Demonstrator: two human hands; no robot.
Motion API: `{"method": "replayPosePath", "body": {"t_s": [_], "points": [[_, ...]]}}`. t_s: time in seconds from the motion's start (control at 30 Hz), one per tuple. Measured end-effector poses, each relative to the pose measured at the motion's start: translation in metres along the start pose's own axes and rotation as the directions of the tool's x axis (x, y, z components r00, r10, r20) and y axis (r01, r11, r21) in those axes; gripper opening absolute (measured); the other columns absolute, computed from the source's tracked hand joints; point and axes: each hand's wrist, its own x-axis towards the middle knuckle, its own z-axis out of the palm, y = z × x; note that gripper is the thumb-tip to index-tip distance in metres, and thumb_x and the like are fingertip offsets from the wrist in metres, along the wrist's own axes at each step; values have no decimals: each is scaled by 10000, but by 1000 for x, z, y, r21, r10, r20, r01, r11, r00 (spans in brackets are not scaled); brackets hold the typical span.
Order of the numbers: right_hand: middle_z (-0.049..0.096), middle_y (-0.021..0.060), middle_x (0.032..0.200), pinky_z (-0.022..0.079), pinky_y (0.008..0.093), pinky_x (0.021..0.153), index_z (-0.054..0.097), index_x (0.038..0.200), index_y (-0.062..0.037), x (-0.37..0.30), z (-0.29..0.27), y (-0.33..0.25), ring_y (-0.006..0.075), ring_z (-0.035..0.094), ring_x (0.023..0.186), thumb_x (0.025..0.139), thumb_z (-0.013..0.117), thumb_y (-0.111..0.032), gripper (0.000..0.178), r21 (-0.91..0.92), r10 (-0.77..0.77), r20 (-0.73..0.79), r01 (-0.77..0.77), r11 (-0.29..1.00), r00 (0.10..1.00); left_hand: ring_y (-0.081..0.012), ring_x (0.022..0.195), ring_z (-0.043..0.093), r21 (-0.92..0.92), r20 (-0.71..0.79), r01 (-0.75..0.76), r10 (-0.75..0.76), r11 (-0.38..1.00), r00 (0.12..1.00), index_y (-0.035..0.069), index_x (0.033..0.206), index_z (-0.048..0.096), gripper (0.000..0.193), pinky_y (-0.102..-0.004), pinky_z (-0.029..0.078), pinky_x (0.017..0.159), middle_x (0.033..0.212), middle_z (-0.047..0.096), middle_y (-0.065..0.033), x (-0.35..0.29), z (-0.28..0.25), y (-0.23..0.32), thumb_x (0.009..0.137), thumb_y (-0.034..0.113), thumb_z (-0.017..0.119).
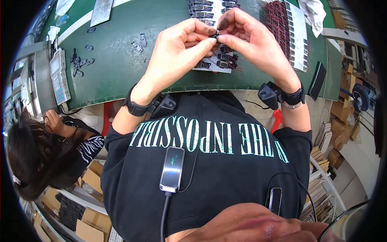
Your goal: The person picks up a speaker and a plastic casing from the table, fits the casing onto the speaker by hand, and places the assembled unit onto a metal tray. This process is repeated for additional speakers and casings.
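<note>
Above the green worktable [117, 76], my left hand [174, 52] and my right hand [258, 46] meet at the fingertips. Both pinch a small black part [216, 38], mostly covered by the fingers, so its exact kind does not show. Dark smudges mark some fingertips. Beneath the hands lies a pale sheet with small black modules with thin red wires [227, 61] in rows; part of it is hidden by the hands. Right of my right hand, a white board [297, 48] carries a row of similar modules, and a dense bundle of red wires [276, 20] lies along it.
Loose black modules [80, 62] and a few metallic-looking pieces [140, 42] lie left on the table. A grey keypad device [60, 76] stands at the left edge, a black flat device [318, 80] at the right. Another person [44, 149] sits at left, near cardboard boxes [92, 222].
</note>
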Motion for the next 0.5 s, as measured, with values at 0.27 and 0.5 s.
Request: {"method": "replayPosePath", "body": {"t_s": [0.27, 0.5], "points": [[632, 35, 935, 520, 229, 811, 488, 1336, -13, -13, -6, -18, 88, 622, 921, 958, 595, -63, 396, 180, 193, -49, -182, 967, 980, -172, 866, 711, -217, 3, 55, -56, 975, 998, -51, 1061, 605, 171, -254, 591, 769, 959, 700, -126, 5, -8, 7, 935, 60, 640], [646, 48, 969, 501, 229, 788, 499, 1353, -33, -26, 15, -32, 89, 615, 898, 960, 593, -82, 407, -12, 51, -155, -54, 998, 987, -168, 846, 709, -155, -76, 12, -24, 988, 997, -41, 1060, 603, 167, -255, 586, 755, 930, 701, -124, 5, -3, 3, 922, 44, 641]]}}
